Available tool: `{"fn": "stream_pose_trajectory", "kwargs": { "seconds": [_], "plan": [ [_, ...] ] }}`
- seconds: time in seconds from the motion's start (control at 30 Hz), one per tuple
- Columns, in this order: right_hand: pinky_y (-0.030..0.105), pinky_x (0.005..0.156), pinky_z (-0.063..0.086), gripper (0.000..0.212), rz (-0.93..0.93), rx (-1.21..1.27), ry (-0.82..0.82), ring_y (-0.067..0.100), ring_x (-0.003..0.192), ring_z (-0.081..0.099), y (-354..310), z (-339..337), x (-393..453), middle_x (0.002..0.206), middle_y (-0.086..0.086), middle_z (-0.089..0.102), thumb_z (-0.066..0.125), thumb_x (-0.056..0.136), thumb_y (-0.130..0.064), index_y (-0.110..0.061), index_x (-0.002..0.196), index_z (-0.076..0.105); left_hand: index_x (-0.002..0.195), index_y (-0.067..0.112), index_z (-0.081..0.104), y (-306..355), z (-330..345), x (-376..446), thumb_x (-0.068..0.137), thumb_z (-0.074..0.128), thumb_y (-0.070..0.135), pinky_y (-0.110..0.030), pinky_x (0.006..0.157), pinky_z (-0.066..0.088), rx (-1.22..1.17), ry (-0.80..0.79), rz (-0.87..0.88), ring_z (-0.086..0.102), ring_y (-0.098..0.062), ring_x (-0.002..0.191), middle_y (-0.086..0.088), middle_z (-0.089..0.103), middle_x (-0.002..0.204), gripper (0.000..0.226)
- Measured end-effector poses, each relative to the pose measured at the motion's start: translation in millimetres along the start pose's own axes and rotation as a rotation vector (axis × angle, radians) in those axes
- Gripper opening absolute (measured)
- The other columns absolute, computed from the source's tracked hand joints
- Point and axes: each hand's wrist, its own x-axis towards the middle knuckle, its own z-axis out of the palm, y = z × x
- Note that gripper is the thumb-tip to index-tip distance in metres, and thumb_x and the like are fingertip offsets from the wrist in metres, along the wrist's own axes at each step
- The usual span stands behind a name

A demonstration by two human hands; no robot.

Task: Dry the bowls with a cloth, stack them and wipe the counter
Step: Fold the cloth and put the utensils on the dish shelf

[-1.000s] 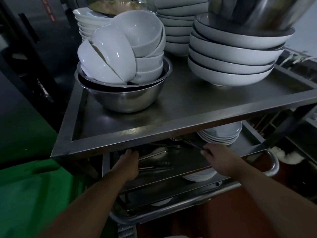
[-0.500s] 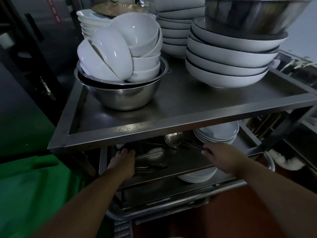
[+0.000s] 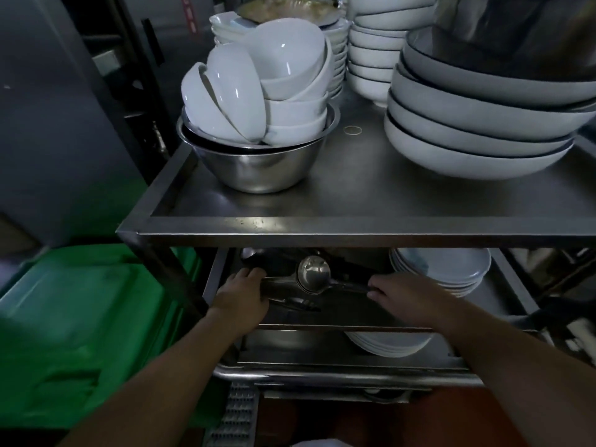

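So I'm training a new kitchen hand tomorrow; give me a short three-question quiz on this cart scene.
1. True or false: the small white bowls sit inside a steel mixing bowl.
2. Which shelf do the left hand and right hand reach into? A top, B middle, C bottom.
3. What round steel utensil lies between the hands?

Key: 1 true. 2 B. 3 a ladle.

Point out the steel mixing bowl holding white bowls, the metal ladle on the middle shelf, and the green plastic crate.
Steel mixing bowl (image 3: 258, 167), head view, outer wall.
Metal ladle (image 3: 313, 275), head view, cup.
Green plastic crate (image 3: 74, 321), head view, top surface.
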Motion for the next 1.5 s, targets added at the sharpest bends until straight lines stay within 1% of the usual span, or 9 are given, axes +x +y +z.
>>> {"fn": "stream_pose_trajectory", "kwargs": {
  "seconds": [0.23,0.33,0.43,0.57,0.73,1.0,1.2,1.37,1.5],
  "plan": [
    [0.032,0.064,0.040,0.021,-0.024,0.015,-0.011,0.010,0.078,0.057,20,16,14,0.091,-0.009,0.058,0.047,0.107,-0.049,-0.034,0.111,0.061,0.145,0.024,0.050,20,3,-17,0.091,0.062,0.023,-0.043,0.102,0.052,-0.057,0.052,-0.042,0.057,-0.032,0.126,-0.005,0.055,0.137,0.056],
    [0.028,0.059,0.036,0.018,-0.040,0.028,-0.024,0.004,0.073,0.053,30,20,17,0.085,-0.013,0.054,0.048,0.107,-0.049,-0.035,0.106,0.059,0.147,0.027,0.046,26,6,-24,0.091,0.063,0.023,-0.045,0.103,0.052,-0.075,0.064,-0.050,0.056,-0.031,0.126,-0.004,0.055,0.138,0.059],
    [0.031,0.063,0.040,0.014,-0.064,0.024,-0.034,0.004,0.075,0.054,38,20,22,0.086,-0.014,0.054,0.049,0.106,-0.049,-0.038,0.104,0.058,0.150,0.031,0.041,30,7,-29,0.091,0.063,0.021,-0.046,0.104,0.053,-0.084,0.058,-0.053,0.056,-0.030,0.128,-0.004,0.055,0.141,0.063],
    [0.030,0.060,0.037,0.014,-0.090,-0.013,-0.061,0.003,0.072,0.052,41,23,29,0.081,-0.014,0.051,0.048,0.106,-0.050,-0.040,0.097,0.053,0.152,0.035,0.038,33,6,-32,0.092,0.061,0.022,-0.043,0.105,0.053,-0.095,0.053,-0.069,0.056,-0.030,0.130,-0.002,0.052,0.148,0.065],
    [0.035,0.066,0.041,0.016,-0.105,-0.018,-0.050,0.013,0.078,0.056,40,33,35,0.090,-0.011,0.057,0.047,0.105,-0.052,-0.039,0.095,0.049,0.153,0.034,0.039,31,6,-30,0.093,0.063,0.022,-0.044,0.104,0.054,-0.105,0.058,-0.082,0.056,-0.030,0.131,-0.003,0.051,0.151,0.066],
    [0.034,0.069,0.044,0.016,-0.069,0.029,-0.041,0.015,0.082,0.059,29,38,48,0.096,-0.008,0.064,0.051,0.103,-0.050,-0.038,0.091,0.052,0.153,0.030,0.040,24,9,-29,0.095,0.061,0.023,-0.046,0.104,0.054,-0.121,0.067,-0.088,0.055,-0.029,0.132,-0.002,0.048,0.154,0.062],
    [0.034,0.083,0.050,0.026,-0.073,-0.037,-0.055,0.026,0.107,0.066,12,42,59,0.115,0.003,0.065,0.057,0.100,-0.043,-0.023,0.110,0.071,0.153,0.029,0.042,20,11,-29,0.094,0.062,0.023,-0.047,0.104,0.054,-0.117,0.063,-0.089,0.057,-0.031,0.129,-0.005,0.052,0.148,0.062],
    [0.036,0.083,0.053,0.018,-0.031,-0.056,-0.067,0.030,0.107,0.068,1,41,60,0.117,0.006,0.069,0.059,0.096,-0.033,-0.024,0.110,0.065,0.154,0.031,0.041,17,12,-29,0.094,0.064,0.025,-0.044,0.105,0.053,-0.124,0.059,-0.095,0.055,-0.029,0.132,-0.003,0.050,0.151,0.065],
    [0.038,0.085,0.056,0.024,-0.065,-0.161,-0.037,0.031,0.110,0.070,-7,40,59,0.117,0.006,0.070,0.057,0.095,-0.022,-0.024,0.117,0.066,0.154,0.034,0.038,17,12,-32,0.094,0.065,0.026,-0.044,0.103,0.055,-0.122,0.049,-0.111,0.057,-0.028,0.131,-0.002,0.049,0.151,0.067]
  ]
}}
